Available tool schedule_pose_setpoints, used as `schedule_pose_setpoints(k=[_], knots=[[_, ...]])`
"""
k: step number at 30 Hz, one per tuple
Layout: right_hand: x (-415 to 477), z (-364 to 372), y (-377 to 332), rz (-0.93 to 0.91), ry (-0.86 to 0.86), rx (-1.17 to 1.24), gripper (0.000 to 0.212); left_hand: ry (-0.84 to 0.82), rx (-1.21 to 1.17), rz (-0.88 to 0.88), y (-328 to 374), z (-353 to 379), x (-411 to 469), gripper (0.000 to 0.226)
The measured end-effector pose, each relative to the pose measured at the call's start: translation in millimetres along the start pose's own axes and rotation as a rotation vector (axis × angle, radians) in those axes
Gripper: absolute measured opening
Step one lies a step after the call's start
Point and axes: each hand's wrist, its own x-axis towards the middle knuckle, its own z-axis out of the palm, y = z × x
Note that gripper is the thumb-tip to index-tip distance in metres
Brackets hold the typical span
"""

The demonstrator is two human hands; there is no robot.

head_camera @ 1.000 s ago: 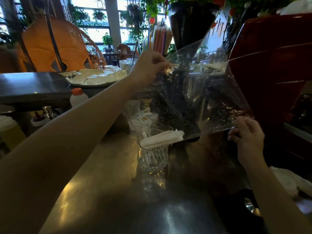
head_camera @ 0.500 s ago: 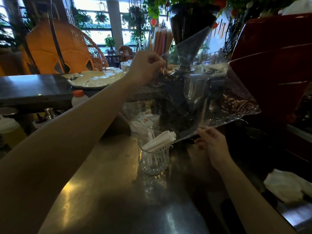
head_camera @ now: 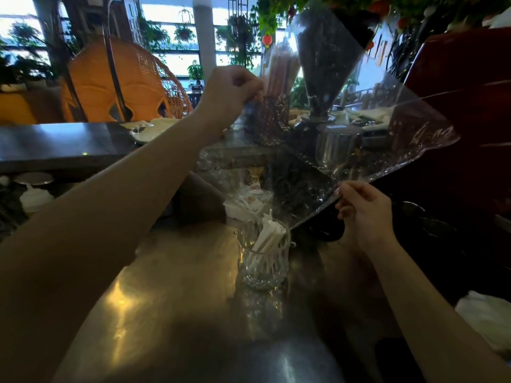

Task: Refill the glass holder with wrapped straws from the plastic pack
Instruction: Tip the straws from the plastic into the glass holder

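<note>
Overhead, clear pack (head_camera: 356, 128) held stretched and tilted above glass (head_camera: 261, 255). Left hand (head_camera: 229, 92) raised high, fingers pinched on pack's upper corner. Right hand (head_camera: 362, 208) lower, pinching pack's bottom edge just right of glass. Pack's low corner points down into glass mouth. Straws (head_camera: 269, 236), white-wrapped, lean in bundle inside glass, tops poking above rim. Glass stands upright on steel counter (head_camera: 171, 313). Sachets (head_camera: 247, 200) sit just behind glass. Orange chair (head_camera: 121, 87) beyond counter.
</note>
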Motion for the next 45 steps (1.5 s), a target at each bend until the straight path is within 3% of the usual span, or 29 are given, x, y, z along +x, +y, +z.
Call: schedule_pose_setpoints(k=[12, 21, 27, 37, 40, 45], knots=[[9.3, 12.0, -42.7, -0.156, -0.010, 0.075, 0.019, 0.035, -0.048, 0.054, 37.2, -27.9, -2.5, 0.014], [-6.5, 10.7, -40.8, -0.185, -0.050, 0.082, 0.025, 0.093, -0.074, -0.046, 25.7, -40.9, -22.5, 0.019], [-23.2, 12.4, -13.2, -0.083, -0.106, 0.011, 0.026, 0.067, -0.056, -0.186, -18.4, -57.9, -69.6, 0.020], [-62.7, 28.7, 51.9, 0.097, -0.237, -0.209, 0.028, 0.175, -0.097, -0.431, -91.2, -64.3, -163.3, 0.022], [-68.9, 36.4, 62.6, 0.153, -0.302, -0.212, 0.028, 0.207, -0.071, -0.474, -109.6, -69.2, -187.7, 0.011], [-76.1, 42.0, 77.3, 0.192, -0.368, -0.228, 0.020, 0.295, -0.137, -0.578, -125.1, -72.0, -216.3, 0.016]])
